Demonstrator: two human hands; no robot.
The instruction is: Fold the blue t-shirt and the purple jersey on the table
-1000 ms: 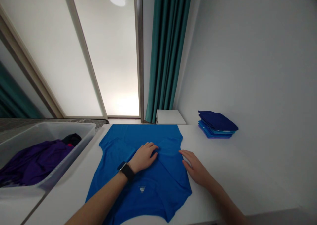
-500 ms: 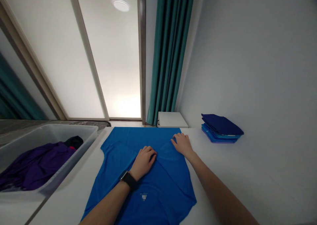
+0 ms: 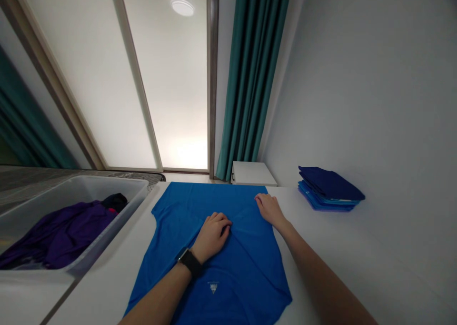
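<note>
A blue shirt (image 3: 246,268) lies spread on the white table (image 3: 107,272), with a small white print showing near its lower middle. My left hand (image 3: 213,234), with a black watch on the wrist, rests on the middle of the shirt, its fingers slightly curled and the thumb apart from them. At the shirt's far right edge is my right hand (image 3: 270,208), fingers bent together on the fabric in a pinch.
On the left stands a translucent bin (image 3: 137,198) with purple and black clothes (image 3: 71,229). A stack of folded blue clothes (image 3: 330,187) sits at the right by the wall. Beyond the table is a white cabinet (image 3: 252,172).
The fingers of my right hand have drawn together at the shirt's edge. My left hand stays on the shirt. The whole view has shifted slightly.
</note>
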